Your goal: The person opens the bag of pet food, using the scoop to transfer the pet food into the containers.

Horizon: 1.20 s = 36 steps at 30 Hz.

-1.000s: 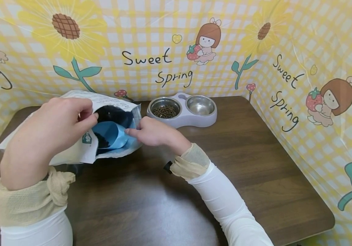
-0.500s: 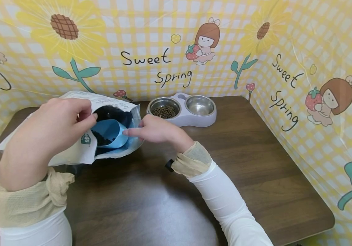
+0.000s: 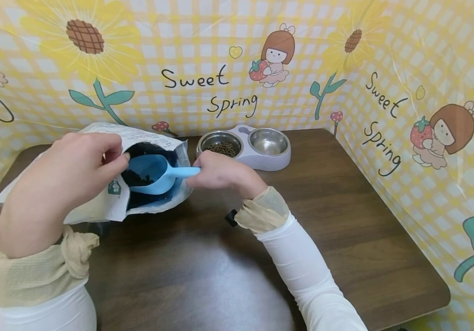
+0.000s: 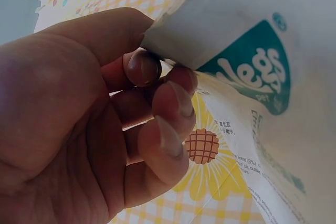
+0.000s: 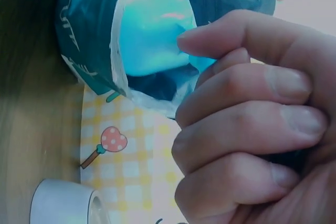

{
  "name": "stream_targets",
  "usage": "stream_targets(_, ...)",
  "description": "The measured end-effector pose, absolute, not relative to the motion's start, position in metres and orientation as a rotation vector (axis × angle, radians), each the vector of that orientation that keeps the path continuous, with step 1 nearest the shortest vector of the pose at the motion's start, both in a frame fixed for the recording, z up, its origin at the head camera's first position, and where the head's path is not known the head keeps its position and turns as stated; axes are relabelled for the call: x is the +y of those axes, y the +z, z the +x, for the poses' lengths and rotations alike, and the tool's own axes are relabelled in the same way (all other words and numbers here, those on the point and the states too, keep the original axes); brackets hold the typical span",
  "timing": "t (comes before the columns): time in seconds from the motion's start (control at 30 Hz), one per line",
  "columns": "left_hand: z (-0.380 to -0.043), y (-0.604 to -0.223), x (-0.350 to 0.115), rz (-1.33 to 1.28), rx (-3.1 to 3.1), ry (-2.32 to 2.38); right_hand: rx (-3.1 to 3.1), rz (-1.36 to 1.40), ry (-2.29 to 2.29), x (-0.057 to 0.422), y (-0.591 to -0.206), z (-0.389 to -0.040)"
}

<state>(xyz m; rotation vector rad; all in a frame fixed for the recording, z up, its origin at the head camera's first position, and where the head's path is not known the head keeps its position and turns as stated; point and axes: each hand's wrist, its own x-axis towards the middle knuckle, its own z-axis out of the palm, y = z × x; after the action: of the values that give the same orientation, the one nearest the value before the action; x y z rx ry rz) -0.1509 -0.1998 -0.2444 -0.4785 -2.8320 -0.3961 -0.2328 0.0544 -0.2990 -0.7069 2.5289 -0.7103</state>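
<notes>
My left hand (image 3: 65,168) pinches the upper edge of the mouth of a white pet-food bag (image 3: 94,204), which lies on its side at the table's left. In the left wrist view, thumb and fingertips meet at the bag's edge beside a green logo (image 4: 257,66). My right hand (image 3: 224,171) grips the handle of a light blue scoop (image 3: 163,183). The scoop's bowl sits in the bag's mouth with dark brown kibble (image 3: 136,177) in it. In the right wrist view the fingers curl round the handle, hiding most of it, and the index fingertip points along it toward the scoop.
Behind my right hand stands a pale lilac double feeder (image 3: 257,162). Its left steel bowl holds kibble (image 3: 223,148); the right steel bowl (image 3: 268,141) shows bare metal. A brown wooden table (image 3: 303,207) carries everything. Yellow checked cloth (image 3: 203,37) walls the back and right side.
My right hand has drawn the scoop slightly right and up, so its handle and the kibble in it show more. The left hand keeps its pinch on the bag.
</notes>
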Motion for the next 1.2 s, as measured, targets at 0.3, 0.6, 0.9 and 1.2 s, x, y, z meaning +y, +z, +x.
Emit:
stream_targets(0.3,-0.152,-0.245,-0.2,-0.478,-2.838,-0.395,2.482,-0.717,-0.755,0.066,-0.299,-0.24)
stream_targets(0.6,-0.151,-0.245,-0.2,-0.476,-2.839,-0.392,2.472,-0.693,-0.78,0.079,-0.297,-0.245)
stream_targets(0.9,-0.151,-0.244,-0.2,-0.471,-2.845,-0.394,2.401,-0.707,-0.821,0.09,-0.297,-0.252)
stream_targets(1.2,-0.15,-0.244,-0.2,-0.471,-2.852,-0.39,2.36,-0.743,-0.847,0.098,-0.3,-0.259)
